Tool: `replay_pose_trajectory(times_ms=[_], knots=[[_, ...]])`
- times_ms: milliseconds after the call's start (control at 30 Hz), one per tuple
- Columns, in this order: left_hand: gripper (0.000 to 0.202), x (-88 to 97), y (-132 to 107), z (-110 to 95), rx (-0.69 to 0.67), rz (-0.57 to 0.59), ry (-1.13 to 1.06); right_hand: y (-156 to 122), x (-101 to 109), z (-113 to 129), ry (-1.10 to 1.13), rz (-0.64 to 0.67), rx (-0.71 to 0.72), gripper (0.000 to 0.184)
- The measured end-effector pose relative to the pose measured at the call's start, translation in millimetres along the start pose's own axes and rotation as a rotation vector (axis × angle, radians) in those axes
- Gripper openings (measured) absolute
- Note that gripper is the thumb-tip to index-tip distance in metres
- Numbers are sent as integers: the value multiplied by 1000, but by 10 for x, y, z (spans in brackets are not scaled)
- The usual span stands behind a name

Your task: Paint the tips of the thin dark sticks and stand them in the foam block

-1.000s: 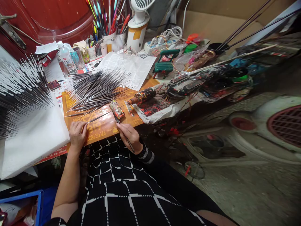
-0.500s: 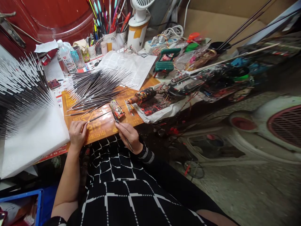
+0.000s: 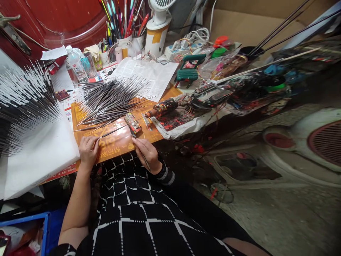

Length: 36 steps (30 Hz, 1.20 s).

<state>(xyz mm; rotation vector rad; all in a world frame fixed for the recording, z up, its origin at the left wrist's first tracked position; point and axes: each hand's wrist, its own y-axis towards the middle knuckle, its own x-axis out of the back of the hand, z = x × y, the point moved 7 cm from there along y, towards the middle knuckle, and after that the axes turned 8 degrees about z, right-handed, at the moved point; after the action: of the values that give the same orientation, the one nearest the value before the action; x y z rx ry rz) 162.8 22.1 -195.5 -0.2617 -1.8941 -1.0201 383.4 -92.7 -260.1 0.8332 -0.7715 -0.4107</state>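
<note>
Both hands closed: my left hand grips a thin stick, my right hand pinches a second stick by the painted block; one slip could scatter the stick pile.

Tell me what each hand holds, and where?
The left hand pinches a dark stick by its end; the right hand holds a thin stick near its middle.
</note>
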Motion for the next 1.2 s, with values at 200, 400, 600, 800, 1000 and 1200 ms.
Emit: replay_pose_trajectory(times_ms=[200,400,600,800,1000,1200], knots=[[19,-61,-25,8,59,41,13,-51,90,15,68,-16,29,54],[20,230,-51,-109,84,17,81,-129,136,9,138,12,54,47],[17,1503,161,133,135,-70,278,-145,145,18,154,12,95,45],[9,2693,668,642,184,-128,343,-158,141,34,116,-10,116,49],[11,2585,1030,1209,162,-74,438,-150,159,55,99,4,122,46],[4,2310,1125,1534,99,-14,549,-163,162,73,89,7,164,54]])
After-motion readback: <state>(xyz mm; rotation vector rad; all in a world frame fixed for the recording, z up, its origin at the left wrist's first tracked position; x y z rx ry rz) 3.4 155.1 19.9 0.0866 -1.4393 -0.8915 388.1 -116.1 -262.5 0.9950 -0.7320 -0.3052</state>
